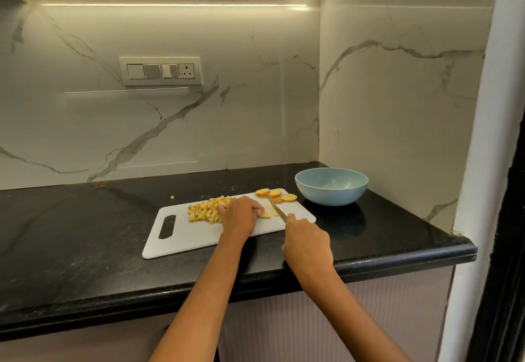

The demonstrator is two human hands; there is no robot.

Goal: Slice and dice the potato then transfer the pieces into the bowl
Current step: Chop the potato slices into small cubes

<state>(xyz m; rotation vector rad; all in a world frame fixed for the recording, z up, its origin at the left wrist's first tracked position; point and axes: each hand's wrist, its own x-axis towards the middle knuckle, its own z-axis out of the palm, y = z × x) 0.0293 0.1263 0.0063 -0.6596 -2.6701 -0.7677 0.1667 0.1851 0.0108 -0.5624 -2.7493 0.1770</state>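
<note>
Your left hand (238, 215) pins the potato slice (267, 213) on the cutting board (181, 236), right hand (306, 243) grips the knife (277, 210) just right of it, blade angled away toward the bowl (331, 186).

White cutting board (199, 236) with a black handle hole; yellow potato pieces (205, 211), brown-edged slices (276, 194); light blue bowl (331, 189); black speckled counter (85, 248); white wall (199, 122) with grey veins

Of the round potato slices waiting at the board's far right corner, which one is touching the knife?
The lowest slice, between the other three: the knife tip lies against it. The slices beside and behind it sit apart from the blade.
</note>
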